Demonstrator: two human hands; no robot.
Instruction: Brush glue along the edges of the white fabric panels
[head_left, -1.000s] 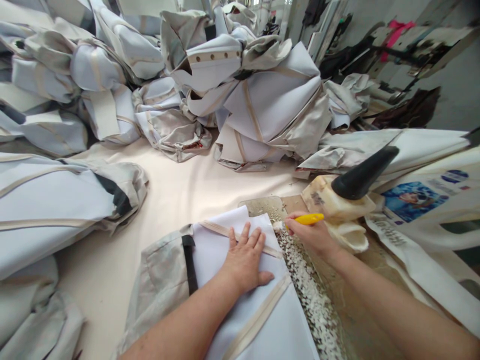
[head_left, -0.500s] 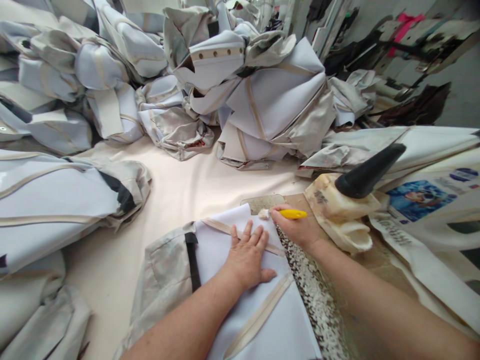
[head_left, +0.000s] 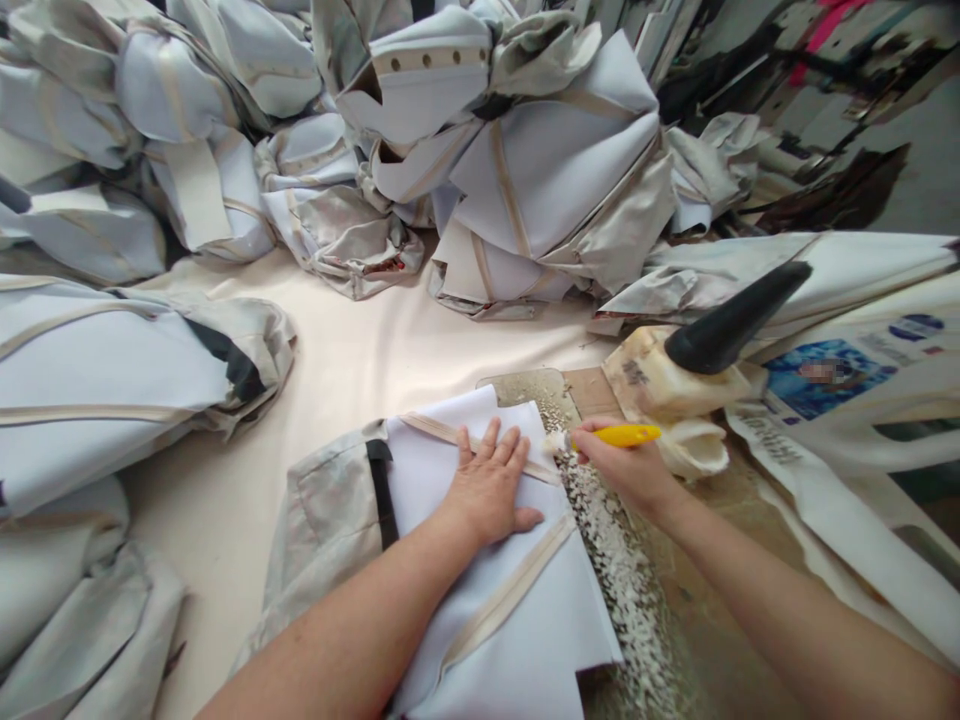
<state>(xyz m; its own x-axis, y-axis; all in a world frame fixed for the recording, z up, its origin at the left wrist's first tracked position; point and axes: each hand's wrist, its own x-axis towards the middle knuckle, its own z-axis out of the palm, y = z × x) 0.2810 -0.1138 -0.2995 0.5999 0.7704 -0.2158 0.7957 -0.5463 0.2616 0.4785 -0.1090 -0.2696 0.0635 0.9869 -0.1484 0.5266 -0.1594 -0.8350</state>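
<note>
My left hand [head_left: 491, 482] lies flat with fingers spread on a white fabric piece [head_left: 480, 590] that carries beige strips. A black band and a grey-beige cloth section [head_left: 322, 510] join the piece on its left. My right hand [head_left: 626, 465] grips a brush [head_left: 628, 435] with a yellow handle. Its whitish bristles sit at the right edge of the fabric, over a board [head_left: 630, 590] crusted with white residue. Whether the bristles touch the fabric or only the board I cannot tell.
A cut-open yellowed plastic container [head_left: 637, 375] with a black cone-shaped part [head_left: 739, 318] stands right of the board. Heaped white and grey sewn pieces [head_left: 555, 190] line the back. Another folded piece [head_left: 97, 370] lies at left on the cream cloth-covered table [head_left: 360, 350]. Printed white material [head_left: 900, 400] spreads at right.
My right hand has moved the brush rightward and slightly nearer me, off the fabric's far corner to its right edge. My left hand stays flat on the fabric. The view has tilted slightly down.
</note>
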